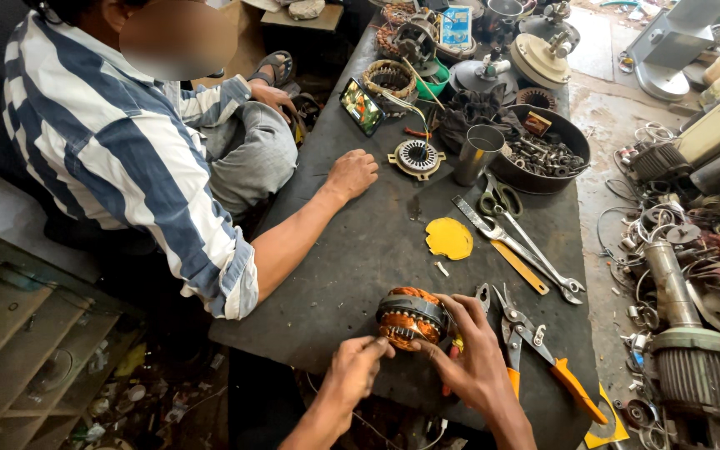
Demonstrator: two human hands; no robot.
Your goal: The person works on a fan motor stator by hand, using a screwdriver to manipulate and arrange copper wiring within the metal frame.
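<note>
Left hand (352, 373) pinching stator (411, 317) windings; right hand (470, 354) gripping its side. Pliers (535, 350) just beside, wrenches (518, 246) and co-worker's fist (352, 173) beyond.

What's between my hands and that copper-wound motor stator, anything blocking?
Nothing visible. The left hand and right hand both already touch the stator at the table's near edge; the pliers lie off to its right.

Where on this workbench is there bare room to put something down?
Bare bench top lies between the co-worker's forearm, the yellow disc and the stator that both hands hold. The far end around the metal cup and parts bowl is crowded, as is the right edge with wrenches and pliers.
</note>
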